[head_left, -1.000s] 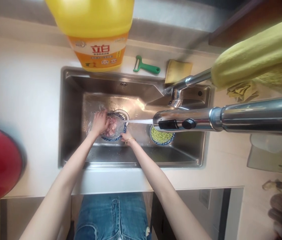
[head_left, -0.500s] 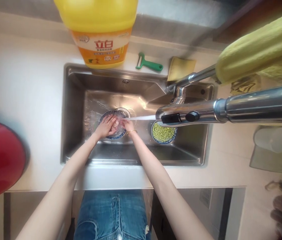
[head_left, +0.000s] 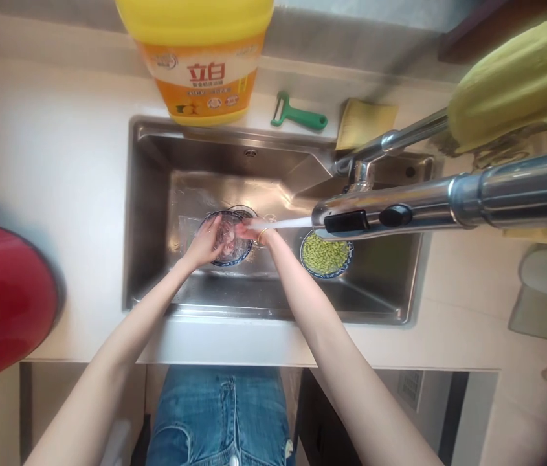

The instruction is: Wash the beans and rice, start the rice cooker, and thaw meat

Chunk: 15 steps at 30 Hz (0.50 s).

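Observation:
A blue-rimmed bowl [head_left: 234, 257] of pinkish meat in water stands in the steel sink [head_left: 156, 194]. My left hand [head_left: 208, 241] rests on the bowl's left side, fingers curled into the meat. My right hand [head_left: 250, 230] reaches in from the right, fingers bent under the water stream [head_left: 292, 223] from the pull-out tap head [head_left: 365, 217]. A thin bangle sits on my right wrist. Whether either hand grips meat is unclear.
A second bowl of green beans [head_left: 325, 254] stands right of the meat bowl. A big yellow detergent bottle [head_left: 202, 61], a green peeler [head_left: 298, 116] and a yellow sponge [head_left: 364, 122] lie behind the sink. A red object [head_left: 6, 301] sits at left.
My right hand has moved from the bowl's near right rim up into the bowl under the stream. My left hand shifted slightly toward the middle. The view drifted a little.

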Each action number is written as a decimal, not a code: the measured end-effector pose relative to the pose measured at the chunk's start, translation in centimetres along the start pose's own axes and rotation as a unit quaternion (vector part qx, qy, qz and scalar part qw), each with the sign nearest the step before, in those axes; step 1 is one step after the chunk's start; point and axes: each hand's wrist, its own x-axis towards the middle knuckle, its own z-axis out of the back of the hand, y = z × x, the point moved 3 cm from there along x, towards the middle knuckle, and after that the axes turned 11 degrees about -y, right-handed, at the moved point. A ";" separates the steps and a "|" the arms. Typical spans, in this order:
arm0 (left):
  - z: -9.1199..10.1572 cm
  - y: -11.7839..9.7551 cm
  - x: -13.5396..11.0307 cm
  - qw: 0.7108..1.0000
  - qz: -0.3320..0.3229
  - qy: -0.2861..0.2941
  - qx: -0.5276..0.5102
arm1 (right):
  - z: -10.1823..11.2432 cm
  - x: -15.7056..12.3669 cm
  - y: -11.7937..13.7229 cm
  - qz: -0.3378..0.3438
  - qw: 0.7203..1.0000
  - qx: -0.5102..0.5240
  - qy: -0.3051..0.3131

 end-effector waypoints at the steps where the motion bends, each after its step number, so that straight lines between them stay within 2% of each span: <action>1: 0.4 -0.2 -0.1 1.000 0.026 -0.001 -0.007 | 0.0 -0.1 0.2 -0.002 1.000 -0.005 -0.003; 5: 1.4 -1.8 -1.1 0.989 0.142 0.008 -0.026 | 0.1 -0.7 1.2 0.015 0.999 0.006 -0.028; 7: 1.6 -3.2 -1.7 0.984 0.174 0.028 -0.032 | 0.1 -1.1 1.5 0.011 1.000 0.002 -0.020; 9: 1.5 -5.1 -2.3 0.982 0.173 0.076 -0.024 | 0.1 -1.4 1.6 0.002 1.000 -0.019 -0.008; 12: 1.0 -7.6 -2.8 0.977 0.125 0.169 0.035 | 0.1 -1.7 1.5 -0.004 0.999 -0.048 -0.006; 15: 0.1 -8.6 -2.7 0.964 0.100 0.230 0.092 | -0.2 -2.0 1.2 -0.001 0.997 -0.076 0.002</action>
